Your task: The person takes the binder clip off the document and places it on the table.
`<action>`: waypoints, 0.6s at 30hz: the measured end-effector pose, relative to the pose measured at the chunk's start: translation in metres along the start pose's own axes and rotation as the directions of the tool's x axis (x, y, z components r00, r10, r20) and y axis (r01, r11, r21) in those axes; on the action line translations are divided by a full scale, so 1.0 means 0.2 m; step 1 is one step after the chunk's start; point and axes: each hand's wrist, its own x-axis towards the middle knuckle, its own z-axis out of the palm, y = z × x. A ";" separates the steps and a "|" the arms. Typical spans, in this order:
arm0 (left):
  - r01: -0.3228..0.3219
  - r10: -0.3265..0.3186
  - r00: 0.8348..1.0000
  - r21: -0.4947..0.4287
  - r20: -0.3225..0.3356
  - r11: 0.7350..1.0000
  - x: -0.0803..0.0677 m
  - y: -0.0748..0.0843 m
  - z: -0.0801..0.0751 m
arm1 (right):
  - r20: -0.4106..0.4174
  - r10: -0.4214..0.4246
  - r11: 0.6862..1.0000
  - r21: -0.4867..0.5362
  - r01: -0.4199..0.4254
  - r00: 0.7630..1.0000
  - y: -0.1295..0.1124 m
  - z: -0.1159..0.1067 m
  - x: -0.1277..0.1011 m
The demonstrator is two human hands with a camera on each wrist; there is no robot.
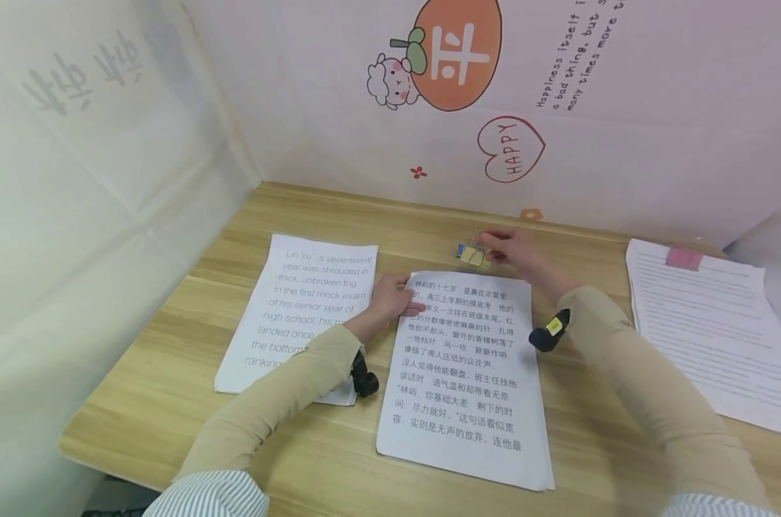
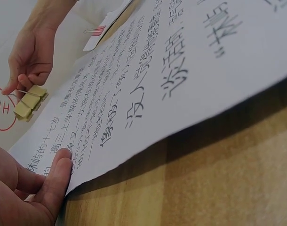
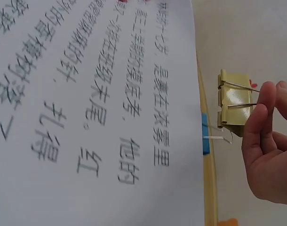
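My right hand pinches the wire handles of a yellow binder clip between thumb and fingers, above the table just past the top edge of the middle paper stack. This stack carries printed Chinese text. At its upper left edge, my left hand grips the sheets, with the thumb lying on top. Partly hidden behind the yellow clip, a blue binder clip shows beyond the stack's top edge.
To the left lies a paper stack with large English print, partly under my left forearm. Another stack on the right has a pink binder clip at its top. A decorated wall covering rises behind the wooden table.
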 end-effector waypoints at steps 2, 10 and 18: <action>0.001 -0.001 1.000 0.000 -0.002 1.000 0.00 0.00 0.00 | -0.030 -0.011 1.000 0.020 0.012 0.999 0.02 -0.06 0.02; 0.014 -0.014 1.000 0.003 -0.006 1.000 -0.01 0.01 0.00 | -0.102 0.048 0.998 -0.034 -0.051 0.994 0.12 -0.25 0.02; 0.015 -0.015 1.000 0.001 -0.009 1.000 -0.02 0.02 0.01 | -0.054 0.110 0.988 -0.104 -0.115 0.993 0.16 -0.26 0.04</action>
